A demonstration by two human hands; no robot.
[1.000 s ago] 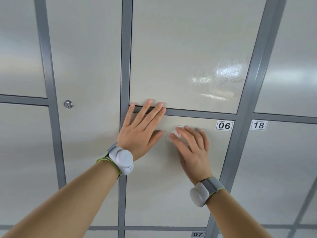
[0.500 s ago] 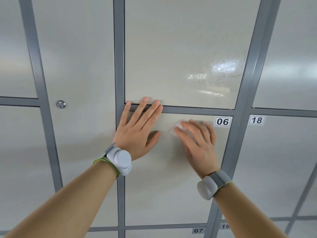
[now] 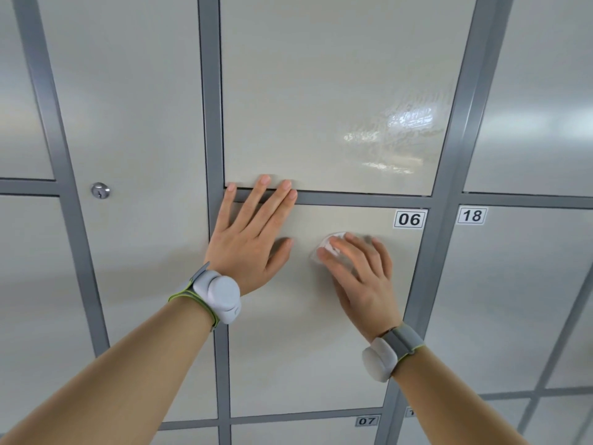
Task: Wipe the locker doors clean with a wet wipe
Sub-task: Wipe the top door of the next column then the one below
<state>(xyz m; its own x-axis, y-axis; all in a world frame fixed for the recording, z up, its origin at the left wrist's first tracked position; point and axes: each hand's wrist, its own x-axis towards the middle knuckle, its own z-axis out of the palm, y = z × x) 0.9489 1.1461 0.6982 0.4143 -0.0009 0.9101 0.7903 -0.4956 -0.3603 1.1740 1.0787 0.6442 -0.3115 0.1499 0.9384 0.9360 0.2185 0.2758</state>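
One door (image 3: pixel 321 107) above the 06 label (image 3: pixel 409 219) is streaked wet and judged done. Below-left of that label, the wet wipe (image 3: pixel 324 248) is pressed flat under the straight fingers of the right hand (image 3: pixel 362 277); the left hand (image 3: pixel 250 242) is spread flat further left. The remaining doors (image 3: pixel 513 300) are judged unwiped.

Wears behind the left hand (image 3: pixel 247 245) a smooth, rounded white pod (image 3: pixel 221 293) on a grey strap (image 3: pixel 192 292) edged in lime green. Carries behind the right hand (image 3: pixel 362 281) a second white pod (image 3: pixel 378 359) on a wider woven grey band (image 3: pixel 402 340) with a thin green rim. Shows bare forearms (image 3: pixel 128 364).
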